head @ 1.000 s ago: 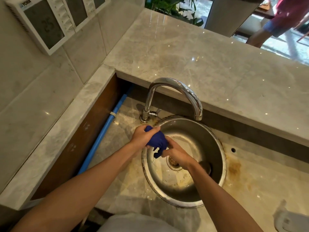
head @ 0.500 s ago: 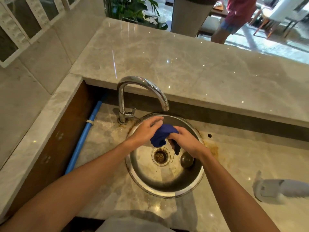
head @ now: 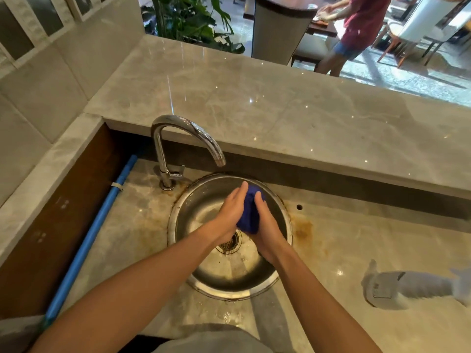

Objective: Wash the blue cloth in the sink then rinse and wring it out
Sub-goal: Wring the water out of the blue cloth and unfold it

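Observation:
The blue cloth (head: pixel 249 213) is bunched into a tight wad above the round steel sink (head: pixel 201 281). My left hand (head: pixel 233 210) presses it from the left and my right hand (head: pixel 266 225) from the right, both closed around it. Only the middle strip of cloth shows between my palms. The chrome tap (head: pixel 178 138) curves over the sink's far rim, its spout just behind my fingers. No water stream is visible. The drain (head: pixel 229 243) shows below my left wrist.
A raised marble ledge (head: pixel 280 105) runs behind the sink. A blue pipe (head: pixel 86 240) lies along the left wall. A pale spray bottle (head: pixel 413 286) lies on the counter at right. A person stands beyond the ledge at the back right.
My hands shifted from the sink's left rim toward its middle, and now squeeze the cloth between them, palms facing. The view has tilted up and right.

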